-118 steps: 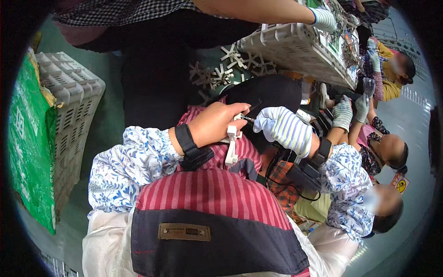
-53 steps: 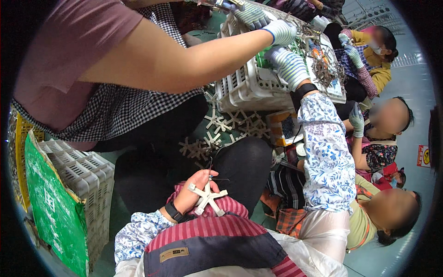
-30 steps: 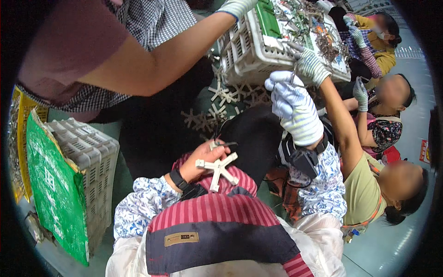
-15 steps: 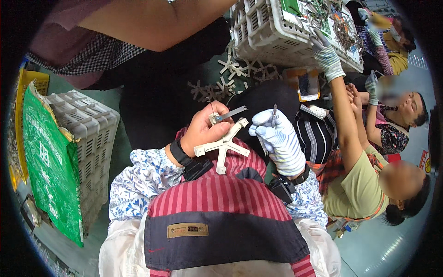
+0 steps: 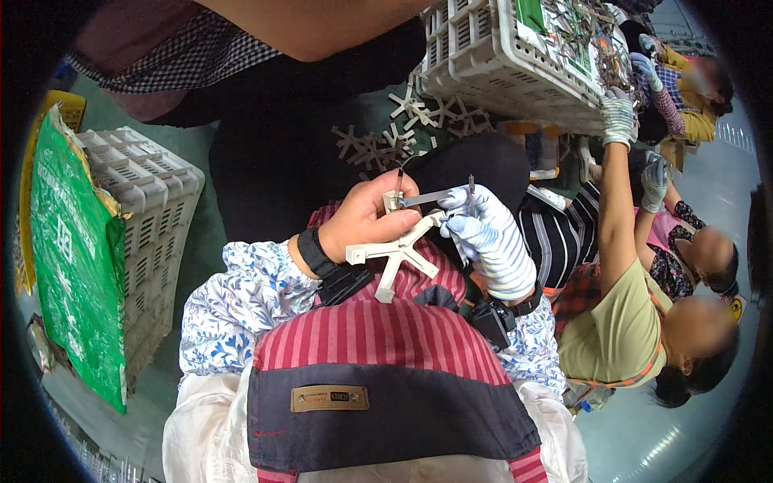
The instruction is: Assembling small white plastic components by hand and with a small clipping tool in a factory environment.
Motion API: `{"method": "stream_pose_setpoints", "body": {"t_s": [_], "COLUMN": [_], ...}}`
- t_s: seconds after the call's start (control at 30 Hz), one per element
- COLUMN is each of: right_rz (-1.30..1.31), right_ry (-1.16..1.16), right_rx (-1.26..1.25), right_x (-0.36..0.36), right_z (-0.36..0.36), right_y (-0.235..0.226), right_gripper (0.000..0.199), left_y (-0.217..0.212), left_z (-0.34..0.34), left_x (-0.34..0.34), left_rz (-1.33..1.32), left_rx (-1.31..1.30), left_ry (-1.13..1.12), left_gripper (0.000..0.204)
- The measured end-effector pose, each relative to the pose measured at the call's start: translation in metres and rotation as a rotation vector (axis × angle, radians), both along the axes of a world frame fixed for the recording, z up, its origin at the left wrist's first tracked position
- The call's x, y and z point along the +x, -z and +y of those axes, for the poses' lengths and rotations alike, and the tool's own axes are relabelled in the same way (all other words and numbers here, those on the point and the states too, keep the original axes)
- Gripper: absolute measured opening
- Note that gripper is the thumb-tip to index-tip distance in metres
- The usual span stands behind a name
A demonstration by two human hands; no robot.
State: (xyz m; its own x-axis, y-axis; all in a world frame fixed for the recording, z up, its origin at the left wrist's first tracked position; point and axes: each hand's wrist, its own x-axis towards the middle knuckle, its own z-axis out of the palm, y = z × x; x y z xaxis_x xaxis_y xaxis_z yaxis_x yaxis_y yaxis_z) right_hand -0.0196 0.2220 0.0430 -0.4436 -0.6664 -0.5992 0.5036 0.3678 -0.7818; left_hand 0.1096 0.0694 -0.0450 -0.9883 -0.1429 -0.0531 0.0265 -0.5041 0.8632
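My bare left hand [image 5: 370, 216] is closed on a cream star-shaped plastic piece [image 5: 396, 251] with several arms, held above my lap. A thin grey flat strip [image 5: 427, 198] and a thin dark upright wire-like bit [image 5: 399, 183] stick out at the arm end by my left thumb. My right hand [image 5: 491, 237], in a blue-and-white striped glove, is closed round a slim metal-tipped tool [image 5: 471, 182], its tip pointing up; most of it is hidden. The right fingertips are at the strip's free end and beside one arm of the star piece; whether they touch is unclear.
Similar star-shaped pieces [image 5: 370, 149] lie heaped on the floor ahead. A white crate [image 5: 483, 72] topped with metal bits stands at far right; another crate [image 5: 157, 185] with a green sack [image 5: 76, 266] is at left. Co-workers sit right; one's arm [image 5: 618, 201] reaches to the crate.
My right hand has come closer to the strip and the star piece, which my left hand has shifted slightly right. A co-worker's gloved hand has moved right along the crate.
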Motion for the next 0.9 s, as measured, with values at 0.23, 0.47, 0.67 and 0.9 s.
{"method": "stream_pose_setpoints", "body": {"t_s": [0.23, 0.47, 0.67, 0.9], "right_rz": [0.095, 0.159, 0.168, 0.103], "right_ry": [-0.010, -0.138, -0.188, -0.241], "right_rx": [0.023, 0.074, 0.030, 0.127], "right_x": [0.002, -0.002, -0.004, -0.012], "right_z": [-0.002, -0.004, -0.003, -0.004], "right_y": [-0.006, -0.002, 0.001, -0.004], "right_gripper": [0.021, 0.036, 0.040, 0.040], "left_y": [-0.003, -0.005, -0.007, -0.010], "left_z": [0.000, 0.000, 0.004, 0.007], "left_x": [0.001, 0.000, 0.000, -0.007], "left_rz": [-0.015, 0.039, -0.022, -0.091], "left_rx": [-0.041, -0.166, -0.087, 0.072], "left_ry": [-0.011, -0.026, 0.000, 0.257], "left_gripper": [0.028, 0.029, 0.033, 0.036]}}
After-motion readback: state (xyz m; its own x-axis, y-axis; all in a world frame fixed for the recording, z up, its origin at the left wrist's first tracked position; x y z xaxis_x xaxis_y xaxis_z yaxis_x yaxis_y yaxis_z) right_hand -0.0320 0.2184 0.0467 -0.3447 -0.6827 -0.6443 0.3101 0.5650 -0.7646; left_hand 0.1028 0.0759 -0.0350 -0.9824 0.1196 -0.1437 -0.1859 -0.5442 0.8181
